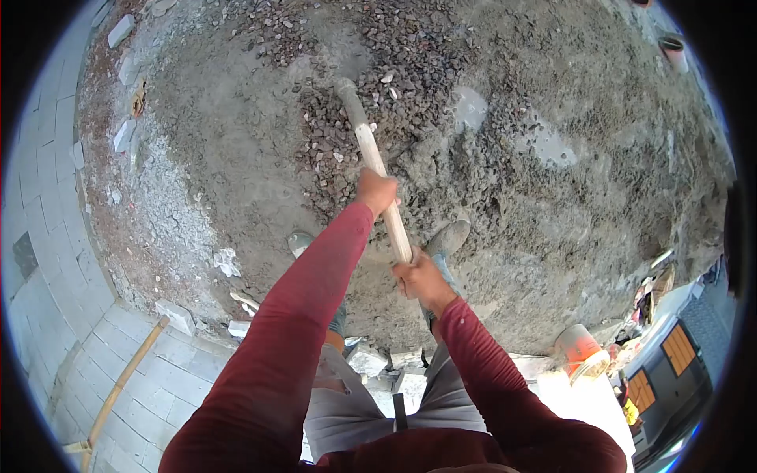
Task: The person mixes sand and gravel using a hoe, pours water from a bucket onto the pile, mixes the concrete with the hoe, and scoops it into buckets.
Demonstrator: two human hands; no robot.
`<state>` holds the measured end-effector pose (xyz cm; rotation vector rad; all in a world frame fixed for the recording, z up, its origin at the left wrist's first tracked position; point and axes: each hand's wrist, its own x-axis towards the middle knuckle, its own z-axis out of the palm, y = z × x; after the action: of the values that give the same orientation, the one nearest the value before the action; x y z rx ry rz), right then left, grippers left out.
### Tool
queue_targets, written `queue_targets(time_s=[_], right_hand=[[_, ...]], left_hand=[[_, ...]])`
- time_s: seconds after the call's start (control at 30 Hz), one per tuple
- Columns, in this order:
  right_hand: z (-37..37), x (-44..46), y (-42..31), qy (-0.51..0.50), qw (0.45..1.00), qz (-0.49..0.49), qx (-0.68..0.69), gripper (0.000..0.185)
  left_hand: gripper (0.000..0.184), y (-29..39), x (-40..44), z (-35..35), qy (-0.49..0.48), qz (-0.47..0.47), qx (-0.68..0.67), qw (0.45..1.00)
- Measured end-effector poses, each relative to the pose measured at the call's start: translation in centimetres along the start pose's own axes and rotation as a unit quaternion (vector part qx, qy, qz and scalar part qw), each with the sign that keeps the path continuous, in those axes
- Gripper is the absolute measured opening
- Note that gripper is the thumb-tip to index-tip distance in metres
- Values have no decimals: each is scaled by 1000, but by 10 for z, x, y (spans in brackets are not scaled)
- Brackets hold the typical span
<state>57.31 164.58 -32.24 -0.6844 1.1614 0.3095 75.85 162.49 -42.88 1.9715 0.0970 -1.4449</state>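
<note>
My left hand [377, 191] is closed around the middle of a long wooden tool handle [371, 150]. Lower down, my right hand [424, 281] grips the same handle near its end, close to my body. The handle slants away from me, and its far part is coated in grey mud. Whatever head it has cannot be made out against the wet grey mix. Dark gravel [410, 47] lies around the far end, with wet grey mortar [441, 165] to its right. My boots [451, 236] stand in the mix on either side of the handle.
Grey block paving [47, 197] borders the left, with a bamboo pole [126, 374] lying across it. Pale broken blocks [367, 360] sit by my feet. An orange, mud-smeared bucket [579, 347] stands at the lower right. Puddles [471, 109] lie in the mix.
</note>
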Motion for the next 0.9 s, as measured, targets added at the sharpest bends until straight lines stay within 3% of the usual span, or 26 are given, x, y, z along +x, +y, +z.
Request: queue_targets(time_s=[0.07, 0.13, 0.17, 0.2, 0.27, 0.33, 0.43, 0.47, 0.53, 0.63, 0.7, 0.73, 0.8, 0.9], right_hand=[[-10, -59, 35, 30, 994, 27, -105, 40], [-10, -132, 48, 7, 988, 56, -144, 44], [-19, -148, 93, -4, 987, -73, -140, 49], [-21, -169, 75, -40, 991, 49, -116, 51], [-19, -135, 79, -47, 980, -64, -182, 49], [7, -52, 1, -97, 966, -65, -231, 47], [92, 99, -107, -198, 968, -142, -55, 32], [124, 143, -136, -228, 962, -150, 33, 30], [168, 213, -176, -233, 961, -122, 81, 21], [173, 198, -173, -217, 969, -86, 82, 17], [135, 153, -135, -192, 977, -7, 88, 14], [115, 125, -109, -158, 984, 15, 76, 14], [68, 75, -74, -160, 981, 44, 102, 14], [7, -12, -48, -88, 989, 100, 69, 12]], left_hand=[[45, -49, -54, 19, -40, 2, -116, 993], [53, -67, -140, 19, -110, -42, -122, 986], [51, -77, -173, 21, -112, -36, -133, 984], [49, -80, -191, 21, -107, -33, -145, 983], [52, -44, -187, -9, -65, -1, -188, 980], [49, 7, -119, -62, -10, 72, -182, 981], [29, 97, 24, -162, 145, 186, -94, 967], [32, 122, 70, -197, 153, 191, -57, 968], [32, 142, 157, -248, 161, 158, 41, 973], [33, 139, 153, -236, 195, 39, 98, 975], [35, 92, 121, -198, 109, -41, 97, 988], [35, 71, 88, -161, 134, -71, 55, 987], [35, 27, 57, -105, 158, -41, 73, 984], [36, 0, -20, -26, 71, -121, -20, 990]])
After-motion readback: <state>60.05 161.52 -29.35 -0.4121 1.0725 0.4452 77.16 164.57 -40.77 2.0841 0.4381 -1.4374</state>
